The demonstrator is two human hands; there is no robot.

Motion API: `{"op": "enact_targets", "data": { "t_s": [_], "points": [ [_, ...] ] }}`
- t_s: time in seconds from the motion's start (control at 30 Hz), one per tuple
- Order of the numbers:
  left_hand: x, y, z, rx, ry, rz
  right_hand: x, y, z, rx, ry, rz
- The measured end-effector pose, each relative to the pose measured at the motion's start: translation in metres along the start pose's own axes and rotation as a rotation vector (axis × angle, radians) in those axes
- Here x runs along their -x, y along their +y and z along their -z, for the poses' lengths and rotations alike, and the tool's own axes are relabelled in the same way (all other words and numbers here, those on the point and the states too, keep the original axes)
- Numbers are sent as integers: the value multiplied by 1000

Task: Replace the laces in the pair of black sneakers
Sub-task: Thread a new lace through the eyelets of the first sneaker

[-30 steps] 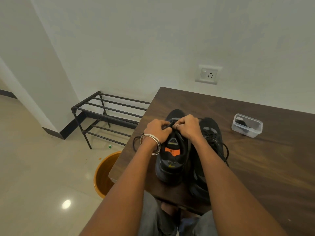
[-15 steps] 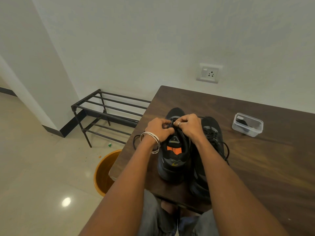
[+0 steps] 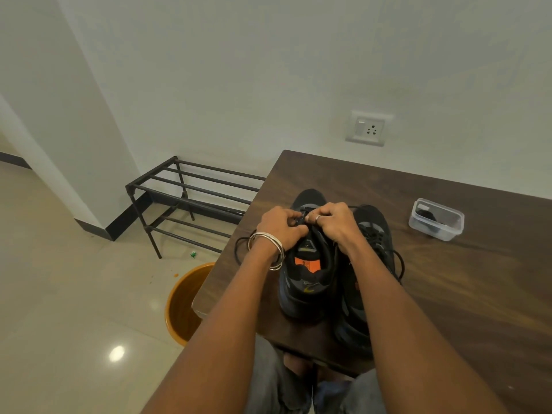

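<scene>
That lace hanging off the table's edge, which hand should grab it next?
Probably the left hand. The loose lace loops just beside its wrist, while the right hand is on the sneaker's far side, and would have to cross over.

Both forearms stretched forward; left hand (image 3: 279,225) and right hand (image 3: 334,223) close together, fingers curled, pinching thin black lace (image 3: 301,218).

We see two black sneakers side by side on the table (image 3: 466,282). Our left hand (image 3: 279,227) and right hand (image 3: 336,222) pinch the lace (image 3: 302,218) over the left sneaker (image 3: 307,273); the right sneaker (image 3: 375,234) touches it.
</scene>
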State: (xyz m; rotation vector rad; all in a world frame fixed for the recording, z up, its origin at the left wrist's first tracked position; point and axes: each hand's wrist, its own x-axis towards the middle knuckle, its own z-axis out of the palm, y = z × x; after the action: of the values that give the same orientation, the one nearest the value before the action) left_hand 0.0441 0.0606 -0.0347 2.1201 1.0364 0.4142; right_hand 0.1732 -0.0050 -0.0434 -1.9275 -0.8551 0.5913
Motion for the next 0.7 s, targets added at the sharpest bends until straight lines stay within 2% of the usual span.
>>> {"op": "enact_targets", "data": {
  "t_s": [0.17,0.3,0.4,0.57,0.7],
  "points": [
    [-2,-3,1,-6,-19,-7,-1,-5,-2,91,-23,0],
    [-3,-6,3,99,-76,-1,-6,0,-9,42,-6,-79],
    [-7,-8,2,157,-14,51,-12,2,-13,-17,34,-134],
    [-17,-8,-7,124,50,96,-15,-2,-17,-129,57,-246],
    [-22,-12,-12,132,93,128,-22,-5,-19,-129,69,-330]
  ]
}}
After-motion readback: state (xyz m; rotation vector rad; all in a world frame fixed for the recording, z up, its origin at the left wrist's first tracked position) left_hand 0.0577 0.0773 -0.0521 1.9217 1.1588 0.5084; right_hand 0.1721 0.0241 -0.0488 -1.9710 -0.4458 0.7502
